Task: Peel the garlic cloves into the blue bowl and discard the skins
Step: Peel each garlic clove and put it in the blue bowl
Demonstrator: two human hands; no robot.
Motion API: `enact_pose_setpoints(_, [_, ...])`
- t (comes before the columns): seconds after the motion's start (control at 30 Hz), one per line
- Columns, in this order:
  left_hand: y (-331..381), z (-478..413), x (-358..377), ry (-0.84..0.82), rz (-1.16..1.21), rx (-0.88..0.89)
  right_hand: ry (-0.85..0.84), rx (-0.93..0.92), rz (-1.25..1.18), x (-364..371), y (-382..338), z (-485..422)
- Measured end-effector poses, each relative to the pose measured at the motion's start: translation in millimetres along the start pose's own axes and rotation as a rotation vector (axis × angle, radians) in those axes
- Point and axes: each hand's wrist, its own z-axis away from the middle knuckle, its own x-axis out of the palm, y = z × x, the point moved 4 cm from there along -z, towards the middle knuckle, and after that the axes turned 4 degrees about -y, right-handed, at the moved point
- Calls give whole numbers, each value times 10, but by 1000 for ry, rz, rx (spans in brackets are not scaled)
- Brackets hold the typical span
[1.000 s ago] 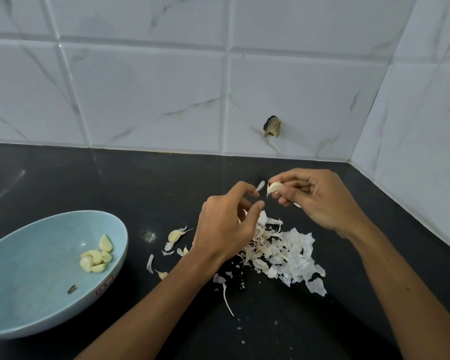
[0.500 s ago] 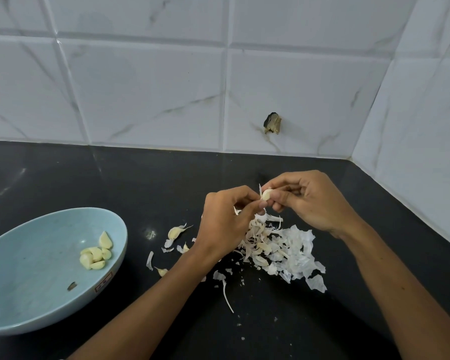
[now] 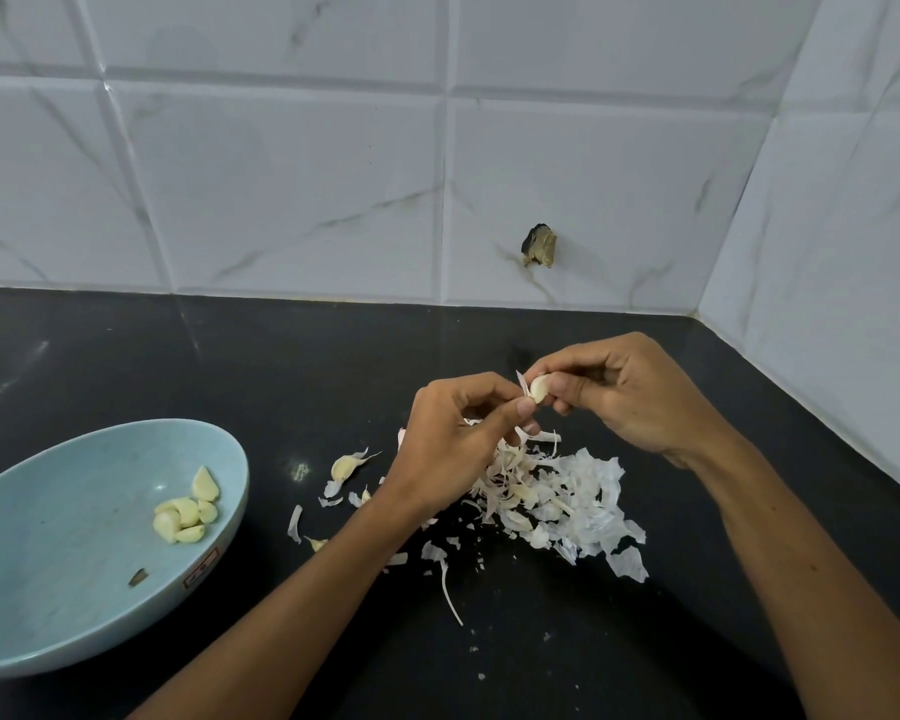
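One pale garlic clove (image 3: 539,388) sits pinched in the right hand (image 3: 630,402) above the papery white skin heap (image 3: 567,501), while the left hand (image 3: 453,439), nipping its loose skin (image 3: 520,379), should pull steadily outward.

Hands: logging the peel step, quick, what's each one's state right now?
Left hand: closed, pinching the garlic clove.
Right hand: closed, holding that same garlic clove.

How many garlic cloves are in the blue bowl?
5 cloves, all near the right side of the bowl: one alone at the back, and four clumped before it. Another may hide in the clump.
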Motion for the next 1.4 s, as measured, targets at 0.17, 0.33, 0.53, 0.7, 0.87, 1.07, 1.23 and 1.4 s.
enact_pose_setpoints(0.17, [48, 15, -4, 28, -83, 16, 10, 3, -44, 71, -34, 7])
enact_pose_setpoints(0.33, [62, 21, -37, 129, -190, 65, 48, 59, -189, 98, -14, -9])
enact_pose_setpoints(0.53, [140, 73, -26, 268, -596, 364, 5, 110, -218, 80, -51, 21])
enact_pose_setpoints(0.7, [178, 103, 0, 301, -664, 434, -38, 113, -212, 80, -73, 29])
enact_pose_setpoints(0.87, [224, 66, -160, 416, -619, 387, -118, 138, -146, 124, -69, 41])
enact_pose_setpoints(1.07, [116, 1, -111, 263, -643, 408, 120, 124, -33, -15, 39, 16])
enact_pose_setpoints(1.23, [27, 10, 8, 102, -634, 324, 234, 130, -82, -120, 95, 18])
enact_pose_setpoints(1.4, [9, 20, 4, 27, -648, 236, 209, 111, -170, -97, 83, 7])
